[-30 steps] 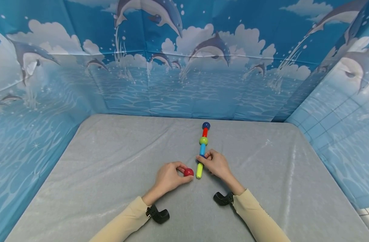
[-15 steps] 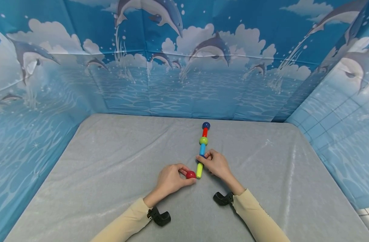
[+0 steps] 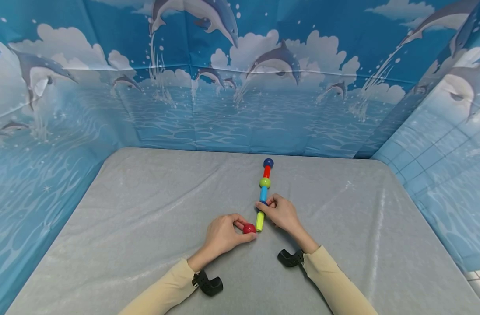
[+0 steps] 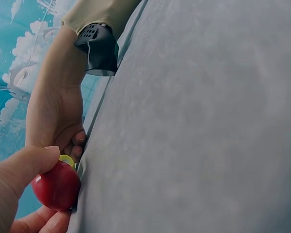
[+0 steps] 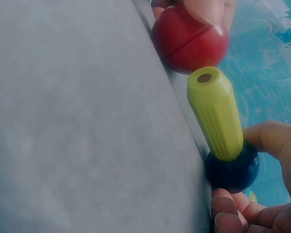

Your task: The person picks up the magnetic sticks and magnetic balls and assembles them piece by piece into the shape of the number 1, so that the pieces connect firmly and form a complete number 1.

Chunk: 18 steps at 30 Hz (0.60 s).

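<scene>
My left hand (image 3: 224, 234) pinches a red ball (image 3: 249, 229) between thumb and fingers, close beside the near end of a chain of balls and rods. In the right wrist view the red ball (image 5: 191, 41) overlaps the end of the yellow-green rod (image 5: 216, 116), which has a hole in its face. My right hand (image 3: 282, 214) pinches the dark blue ball (image 5: 233, 167) at the rod's other end. Beyond it the chain runs on through a light blue rod (image 3: 264, 194), a green ball (image 3: 265, 182), a red rod (image 3: 267, 172) and another dark blue ball (image 3: 268, 162).
A grey cloth-covered table (image 3: 165, 188) lies under both hands. Around it hangs a blue curtain (image 3: 240, 109) printed with dolphins. Black wrist cameras sit on the left wrist (image 3: 208, 283) and the right wrist (image 3: 291, 258).
My left hand has brought the red ball slightly right and nearer the body, up beside the yellow-green rod's end. The right hand and the chain stay nearly still.
</scene>
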Each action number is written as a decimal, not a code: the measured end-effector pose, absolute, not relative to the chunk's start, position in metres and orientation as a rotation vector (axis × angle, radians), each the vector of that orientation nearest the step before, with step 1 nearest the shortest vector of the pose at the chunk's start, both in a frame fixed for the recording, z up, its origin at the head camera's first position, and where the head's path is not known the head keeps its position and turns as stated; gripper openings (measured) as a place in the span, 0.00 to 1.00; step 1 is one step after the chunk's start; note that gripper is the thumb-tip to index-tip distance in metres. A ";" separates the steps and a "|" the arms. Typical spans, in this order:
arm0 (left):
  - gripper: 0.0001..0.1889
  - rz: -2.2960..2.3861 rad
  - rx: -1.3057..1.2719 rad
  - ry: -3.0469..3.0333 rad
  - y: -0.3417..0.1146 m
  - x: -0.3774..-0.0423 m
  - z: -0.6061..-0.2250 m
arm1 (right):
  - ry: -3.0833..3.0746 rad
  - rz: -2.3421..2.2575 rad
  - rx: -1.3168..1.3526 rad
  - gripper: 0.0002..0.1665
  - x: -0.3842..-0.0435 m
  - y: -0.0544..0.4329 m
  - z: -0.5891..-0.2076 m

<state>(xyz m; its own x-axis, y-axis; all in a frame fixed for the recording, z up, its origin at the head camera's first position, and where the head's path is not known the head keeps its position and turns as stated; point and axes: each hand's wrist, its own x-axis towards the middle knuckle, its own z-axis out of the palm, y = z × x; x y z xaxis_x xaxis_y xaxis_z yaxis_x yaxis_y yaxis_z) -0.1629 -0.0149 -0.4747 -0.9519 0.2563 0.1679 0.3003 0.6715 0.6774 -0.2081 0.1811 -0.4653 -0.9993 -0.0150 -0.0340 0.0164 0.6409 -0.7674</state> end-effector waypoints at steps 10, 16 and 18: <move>0.17 -1.160 -0.476 -2.815 -0.014 -0.160 -0.475 | 2.819 -1.313 -0.007 0.22 -0.209 0.181 -0.466; 0.16 -1.164 -0.473 -2.812 -0.014 -0.159 -0.475 | 2.817 -1.308 -0.003 0.22 -0.209 0.181 -0.466; 0.16 -1.165 -0.475 -2.810 -0.014 -0.159 -0.476 | 2.815 -1.309 0.000 0.22 -0.208 0.181 -0.465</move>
